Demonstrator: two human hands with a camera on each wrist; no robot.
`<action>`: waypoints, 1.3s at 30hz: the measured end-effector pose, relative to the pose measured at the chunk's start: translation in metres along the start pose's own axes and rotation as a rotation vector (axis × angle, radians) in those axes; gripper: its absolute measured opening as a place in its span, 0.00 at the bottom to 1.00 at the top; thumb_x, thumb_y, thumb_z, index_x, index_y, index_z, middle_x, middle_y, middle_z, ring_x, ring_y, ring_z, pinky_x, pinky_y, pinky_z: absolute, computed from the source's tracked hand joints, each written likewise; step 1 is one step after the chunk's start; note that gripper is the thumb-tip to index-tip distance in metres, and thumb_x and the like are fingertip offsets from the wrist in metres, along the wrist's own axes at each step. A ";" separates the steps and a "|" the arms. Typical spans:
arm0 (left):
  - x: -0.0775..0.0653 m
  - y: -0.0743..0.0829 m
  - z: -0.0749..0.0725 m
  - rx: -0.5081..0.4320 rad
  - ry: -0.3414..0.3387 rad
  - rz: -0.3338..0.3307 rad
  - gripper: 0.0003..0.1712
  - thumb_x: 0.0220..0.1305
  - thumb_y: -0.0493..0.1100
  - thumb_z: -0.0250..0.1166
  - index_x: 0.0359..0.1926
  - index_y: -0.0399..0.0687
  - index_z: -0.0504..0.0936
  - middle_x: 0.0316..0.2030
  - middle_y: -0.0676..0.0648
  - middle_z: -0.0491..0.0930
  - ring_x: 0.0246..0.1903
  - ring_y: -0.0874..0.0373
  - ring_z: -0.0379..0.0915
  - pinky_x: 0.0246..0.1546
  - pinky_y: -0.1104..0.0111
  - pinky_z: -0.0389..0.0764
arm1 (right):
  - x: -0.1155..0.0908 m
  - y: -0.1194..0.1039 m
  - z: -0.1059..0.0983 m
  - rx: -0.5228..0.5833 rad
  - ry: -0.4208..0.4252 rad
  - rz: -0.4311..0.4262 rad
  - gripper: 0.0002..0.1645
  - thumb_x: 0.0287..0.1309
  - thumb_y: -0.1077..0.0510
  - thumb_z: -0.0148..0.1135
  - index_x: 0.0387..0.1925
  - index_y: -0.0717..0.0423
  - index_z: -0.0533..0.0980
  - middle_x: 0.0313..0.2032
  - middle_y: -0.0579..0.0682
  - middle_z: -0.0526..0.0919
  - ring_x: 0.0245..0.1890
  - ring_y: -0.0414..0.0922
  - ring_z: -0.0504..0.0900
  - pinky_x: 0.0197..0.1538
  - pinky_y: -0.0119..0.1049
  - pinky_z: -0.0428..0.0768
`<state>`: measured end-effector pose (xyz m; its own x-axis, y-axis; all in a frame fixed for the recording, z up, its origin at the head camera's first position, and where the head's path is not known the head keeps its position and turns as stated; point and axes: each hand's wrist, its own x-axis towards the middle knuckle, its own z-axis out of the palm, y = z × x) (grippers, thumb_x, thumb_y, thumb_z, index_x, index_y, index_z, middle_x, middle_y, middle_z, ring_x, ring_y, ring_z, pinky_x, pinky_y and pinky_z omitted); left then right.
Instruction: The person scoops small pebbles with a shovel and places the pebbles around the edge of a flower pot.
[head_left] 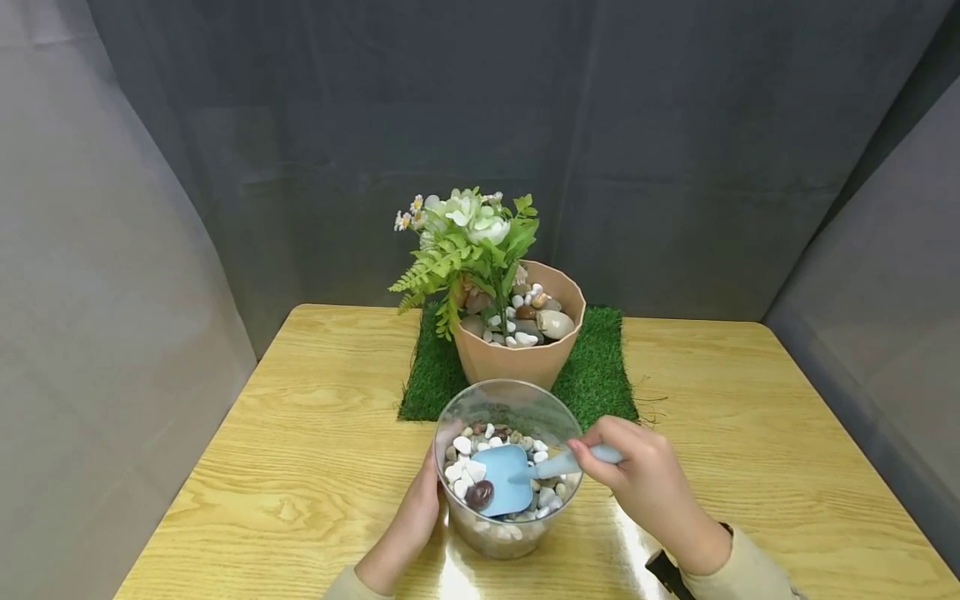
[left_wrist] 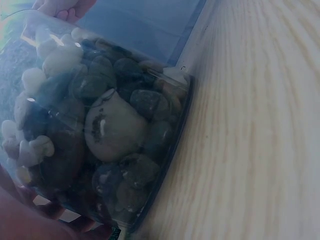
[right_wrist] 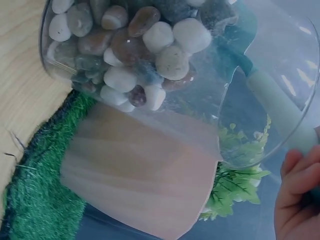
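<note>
A clear round container point(head_left: 501, 546) holds white, grey and brown pebbles, also seen through its wall in both wrist views. My left hand point(head_left: 415, 510) grips its left side, and some of the fingers point(left_wrist: 55, 227) show curling round it in the left wrist view. My right hand point(head_left: 637, 468) grips the handle of a light blue toy shovel point(head_left: 506, 477) over the right rim. The shovel's blade lies among the pebbles inside, with white stones and a dark brown pebble point(head_left: 479, 495) at its left edge.
Behind the container, a peach-coloured faceted pot point(head_left: 513, 365) stands on a green artificial grass mat point(head_left: 600, 362). It holds stones and white flowers with green leaves point(head_left: 472, 233). The wooden table point(head_left: 300, 442) is bordered by a dark curtain behind and grey cloth at both sides.
</note>
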<state>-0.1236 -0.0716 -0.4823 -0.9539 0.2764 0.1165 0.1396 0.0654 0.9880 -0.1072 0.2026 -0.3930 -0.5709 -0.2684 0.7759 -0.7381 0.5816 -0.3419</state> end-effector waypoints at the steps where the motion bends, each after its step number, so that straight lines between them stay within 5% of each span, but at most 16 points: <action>1: 0.000 0.000 0.000 -0.001 0.000 0.000 0.35 0.85 0.50 0.21 0.78 0.37 0.58 0.78 0.34 0.58 0.80 0.35 0.44 0.78 0.38 0.39 | 0.000 0.001 0.000 0.010 0.001 0.004 0.23 0.75 0.43 0.57 0.24 0.47 0.76 0.22 0.38 0.79 0.21 0.29 0.68 0.23 0.19 0.71; 7: 0.000 0.000 -0.001 0.013 -0.011 0.024 0.35 0.85 0.48 0.21 0.78 0.38 0.59 0.78 0.35 0.59 0.80 0.35 0.44 0.78 0.37 0.38 | 0.000 0.007 0.002 0.069 -0.012 0.036 0.14 0.64 0.59 0.69 0.23 0.48 0.76 0.21 0.39 0.78 0.20 0.27 0.65 0.21 0.18 0.69; 13: -0.001 0.000 -0.001 -0.006 -0.006 0.004 0.35 0.85 0.50 0.22 0.78 0.37 0.58 0.78 0.34 0.58 0.80 0.34 0.43 0.78 0.37 0.39 | -0.001 0.017 0.006 0.108 -0.033 0.056 0.23 0.74 0.42 0.58 0.23 0.47 0.75 0.22 0.39 0.79 0.20 0.27 0.64 0.22 0.18 0.69; 16: -0.001 -0.001 -0.001 -0.013 -0.011 0.000 0.35 0.85 0.50 0.22 0.79 0.38 0.58 0.78 0.35 0.57 0.80 0.35 0.43 0.78 0.38 0.38 | -0.001 0.021 0.008 0.141 -0.029 0.016 0.24 0.75 0.42 0.56 0.23 0.48 0.75 0.22 0.41 0.80 0.20 0.28 0.67 0.23 0.18 0.71; 22: 0.000 0.000 -0.002 -0.005 -0.007 -0.004 0.34 0.85 0.50 0.22 0.79 0.40 0.59 0.78 0.37 0.58 0.80 0.37 0.43 0.78 0.38 0.38 | 0.000 0.027 0.009 0.195 -0.043 -0.019 0.17 0.71 0.53 0.64 0.23 0.48 0.75 0.22 0.42 0.81 0.20 0.30 0.68 0.24 0.19 0.72; 28: 0.000 0.000 -0.002 -0.008 -0.009 -0.007 0.34 0.85 0.50 0.22 0.79 0.40 0.58 0.79 0.37 0.58 0.80 0.36 0.43 0.78 0.38 0.38 | 0.006 0.028 0.007 0.217 -0.101 0.074 0.21 0.49 0.75 0.71 0.24 0.45 0.77 0.22 0.39 0.80 0.20 0.27 0.64 0.21 0.19 0.69; 39: 0.000 0.000 -0.001 -0.026 -0.008 -0.028 0.35 0.85 0.52 0.22 0.79 0.40 0.58 0.79 0.37 0.58 0.80 0.37 0.42 0.79 0.40 0.38 | 0.009 0.031 0.005 0.284 -0.125 0.150 0.20 0.51 0.77 0.70 0.24 0.48 0.78 0.19 0.40 0.76 0.18 0.26 0.62 0.17 0.22 0.66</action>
<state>-0.1239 -0.0722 -0.4818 -0.9553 0.2824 0.0878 0.1057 0.0485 0.9932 -0.1378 0.2141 -0.3992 -0.7072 -0.2988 0.6408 -0.7034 0.3890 -0.5949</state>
